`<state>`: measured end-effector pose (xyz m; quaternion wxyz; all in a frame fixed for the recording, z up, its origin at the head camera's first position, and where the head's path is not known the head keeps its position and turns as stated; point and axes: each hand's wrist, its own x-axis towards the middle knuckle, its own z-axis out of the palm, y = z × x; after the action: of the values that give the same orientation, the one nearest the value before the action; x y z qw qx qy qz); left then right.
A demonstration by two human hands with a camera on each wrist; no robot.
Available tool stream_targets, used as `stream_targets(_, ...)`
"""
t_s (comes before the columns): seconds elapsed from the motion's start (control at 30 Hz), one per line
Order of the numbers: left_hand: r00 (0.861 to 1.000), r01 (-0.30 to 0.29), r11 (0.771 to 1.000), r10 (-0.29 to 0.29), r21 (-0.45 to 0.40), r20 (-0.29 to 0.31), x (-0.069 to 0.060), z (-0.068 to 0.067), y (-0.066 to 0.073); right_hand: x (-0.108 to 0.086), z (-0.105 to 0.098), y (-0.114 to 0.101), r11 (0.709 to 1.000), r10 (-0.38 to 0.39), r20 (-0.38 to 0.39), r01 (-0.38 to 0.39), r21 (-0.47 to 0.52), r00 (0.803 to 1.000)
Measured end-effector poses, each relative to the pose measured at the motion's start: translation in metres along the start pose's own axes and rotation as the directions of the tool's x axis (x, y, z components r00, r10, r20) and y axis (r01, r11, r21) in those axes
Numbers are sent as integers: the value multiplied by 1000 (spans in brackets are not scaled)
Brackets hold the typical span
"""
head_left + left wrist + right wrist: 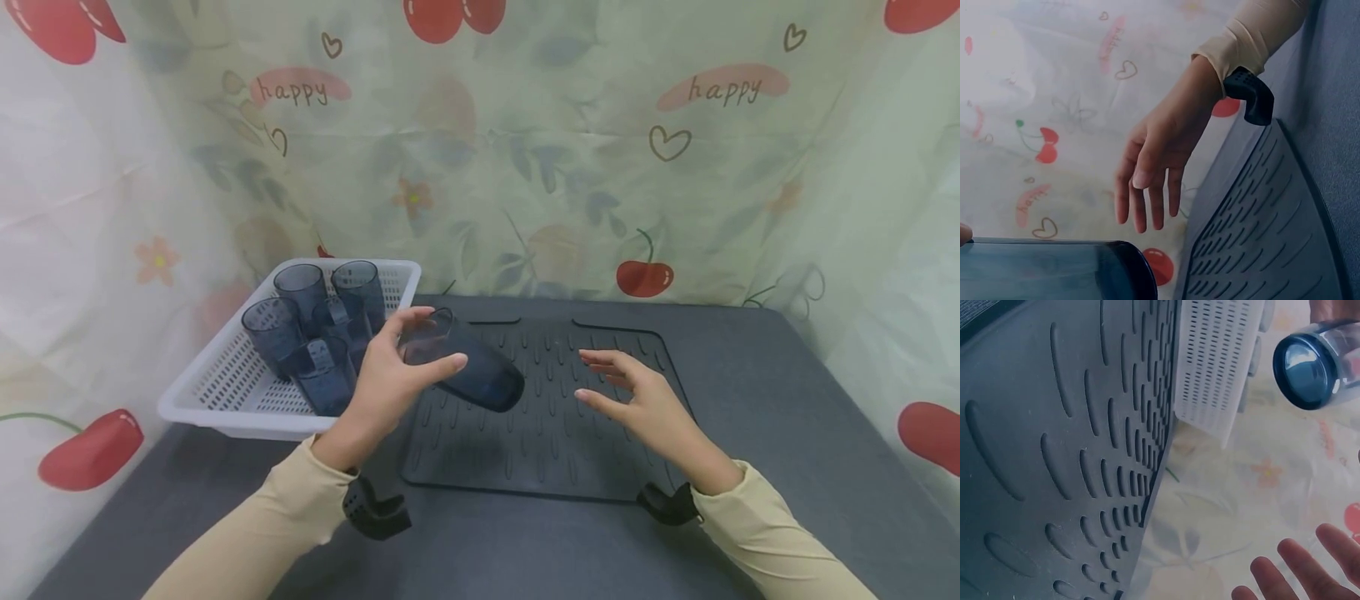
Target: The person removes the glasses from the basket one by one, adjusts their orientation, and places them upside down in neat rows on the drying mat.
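A blue-tinted drinking glass is tilted in the air, its thick base toward the right. My left hand grips it near the rim, thumb on the near side and fingers on the far side. To the right of that base, my right hand hovers with loosely bent fingers and holds nothing. Beneath both hands lies a dark ridged drying mat. In the left wrist view the glass fills the lower left corner, below the right hand. The right wrist view shows the glass base and right fingertips.
A white perforated basket stands at the left, holding several more blue glasses. The grey table extends around the mat. A patterned curtain hangs behind and at both sides.
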<state>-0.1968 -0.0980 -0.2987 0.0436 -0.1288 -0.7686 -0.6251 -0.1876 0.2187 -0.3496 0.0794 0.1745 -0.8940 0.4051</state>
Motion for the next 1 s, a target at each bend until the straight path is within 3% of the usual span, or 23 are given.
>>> stream_targets(0.27,1000,12,999,-12,-44,3,-1,7,0,0,1,-4,1000,-13,-7,13,-4,1000)
stream_targets(0.7,1000,16,999,-17,-42,-17,-4,20,-5,1,4,-11,1000,-14,6,14,-12,1000)
stream_targets(1.0,1000,21,996,-22,-90,-4,-4,26,-7,2,7,-17,998,-68,20,68,6,997)
